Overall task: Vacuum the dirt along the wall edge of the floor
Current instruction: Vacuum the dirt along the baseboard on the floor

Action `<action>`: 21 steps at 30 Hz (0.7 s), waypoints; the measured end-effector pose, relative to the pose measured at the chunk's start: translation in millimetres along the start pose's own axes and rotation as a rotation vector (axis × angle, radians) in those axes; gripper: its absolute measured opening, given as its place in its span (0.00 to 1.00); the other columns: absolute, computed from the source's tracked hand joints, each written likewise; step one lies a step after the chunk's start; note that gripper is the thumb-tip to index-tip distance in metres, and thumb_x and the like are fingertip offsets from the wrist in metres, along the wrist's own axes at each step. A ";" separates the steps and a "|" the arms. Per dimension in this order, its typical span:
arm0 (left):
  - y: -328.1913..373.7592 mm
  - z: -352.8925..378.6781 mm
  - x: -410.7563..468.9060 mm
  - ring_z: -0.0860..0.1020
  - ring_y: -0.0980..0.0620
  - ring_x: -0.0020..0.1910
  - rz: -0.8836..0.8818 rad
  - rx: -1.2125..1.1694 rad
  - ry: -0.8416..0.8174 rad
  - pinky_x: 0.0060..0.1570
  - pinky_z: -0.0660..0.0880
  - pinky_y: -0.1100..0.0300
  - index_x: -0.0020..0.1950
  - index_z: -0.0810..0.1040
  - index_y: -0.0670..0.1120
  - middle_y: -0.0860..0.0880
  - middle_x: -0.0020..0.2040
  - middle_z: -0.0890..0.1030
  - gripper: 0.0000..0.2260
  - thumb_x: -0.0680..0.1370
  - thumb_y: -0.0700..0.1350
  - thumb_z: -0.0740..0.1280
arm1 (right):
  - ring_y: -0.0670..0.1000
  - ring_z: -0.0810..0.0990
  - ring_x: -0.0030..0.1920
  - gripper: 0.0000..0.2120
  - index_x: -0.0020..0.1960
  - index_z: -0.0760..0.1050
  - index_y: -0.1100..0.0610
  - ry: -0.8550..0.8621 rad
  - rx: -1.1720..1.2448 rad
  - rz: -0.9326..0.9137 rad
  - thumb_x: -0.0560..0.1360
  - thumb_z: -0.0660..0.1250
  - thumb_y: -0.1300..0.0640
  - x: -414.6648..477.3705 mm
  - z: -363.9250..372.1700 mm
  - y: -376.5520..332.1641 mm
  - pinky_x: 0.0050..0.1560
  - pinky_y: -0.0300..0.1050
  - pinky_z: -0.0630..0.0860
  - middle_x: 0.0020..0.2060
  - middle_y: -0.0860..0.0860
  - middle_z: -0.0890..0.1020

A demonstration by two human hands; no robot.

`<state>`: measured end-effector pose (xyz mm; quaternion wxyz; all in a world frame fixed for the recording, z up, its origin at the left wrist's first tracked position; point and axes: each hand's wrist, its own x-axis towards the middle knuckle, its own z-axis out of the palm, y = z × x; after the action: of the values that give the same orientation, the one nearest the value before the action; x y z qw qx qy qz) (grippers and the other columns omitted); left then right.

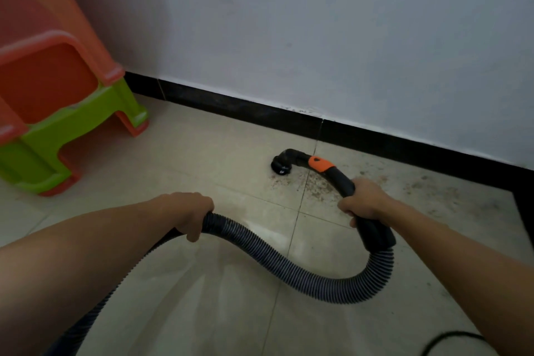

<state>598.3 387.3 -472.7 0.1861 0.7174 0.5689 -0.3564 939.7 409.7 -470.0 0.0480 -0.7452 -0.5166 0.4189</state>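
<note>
Right now the dirt point(318, 185) lies as a brownish, speckled scatter on the floor point(202, 153) just short of the skirting point(375, 136), and thinner patches run on to the right along the skirting. The nozzle point(279, 167), a small round black head, sits at the left end of that scatter, near the skirting but apart from it. I cannot tell whether it is pressed flat on the tile.

From the nozzle a curved, rigid tube point(341, 179) with an orange collar point(320, 164) bends back away from the skirting. The right hand point(362, 201) is wrapped firmly round this tube just behind the collar. Behind that, the ribbed hose point(289, 263) sags in a loop farther from the skirting, and the left hand point(193, 211) is clenched round it from above, fingers curled under.

The grit looks dry, fine and light, so it should lift readily, though some may cling in the tile joint that runs out from the skirting. The tube looks stiff and is the part to steer by, since it turns the nozzle directly. The hose looks soft and springy. It will likely twist, drag or tug the nozzle off line, so holding its slack farther back seems sensible. Nothing here looks heavy or fragile.

Stacked orange and green stools point(57, 95) stand far left along the skirting, close against it. A thin black cable point(450, 339) curls on the floor well away from the skirting.
</note>
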 end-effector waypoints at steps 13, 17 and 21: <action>-2.6 3.9 -6.2 0.79 0.47 0.48 -0.016 0.008 0.014 0.46 0.77 0.54 0.51 0.71 0.49 0.48 0.49 0.77 0.16 0.68 0.45 0.74 | 0.57 0.85 0.35 0.18 0.60 0.69 0.57 -0.005 -0.076 -0.017 0.73 0.70 0.63 1.1 2.9 -6.0 0.34 0.47 0.82 0.47 0.60 0.80; 11.4 -4.1 1.3 0.78 0.47 0.50 0.054 -0.078 0.036 0.48 0.77 0.53 0.50 0.70 0.49 0.48 0.49 0.76 0.16 0.69 0.45 0.74 | 0.57 0.85 0.36 0.19 0.61 0.68 0.58 0.092 -0.083 0.082 0.73 0.71 0.63 -5.2 -29.0 15.8 0.33 0.48 0.82 0.46 0.60 0.80; 22.6 -13.3 7.0 0.76 0.46 0.50 0.080 -0.087 0.024 0.50 0.77 0.51 0.53 0.70 0.49 0.47 0.52 0.75 0.19 0.68 0.45 0.74 | 0.55 0.85 0.34 0.19 0.60 0.69 0.58 0.038 -0.116 0.096 0.72 0.71 0.63 -17.9 -41.3 28.5 0.29 0.43 0.79 0.45 0.61 0.82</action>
<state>624.4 394.6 -471.9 0.2242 0.7350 0.5570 -0.3150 986.3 397.1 -447.4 -0.0055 -0.7785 -0.5028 0.3756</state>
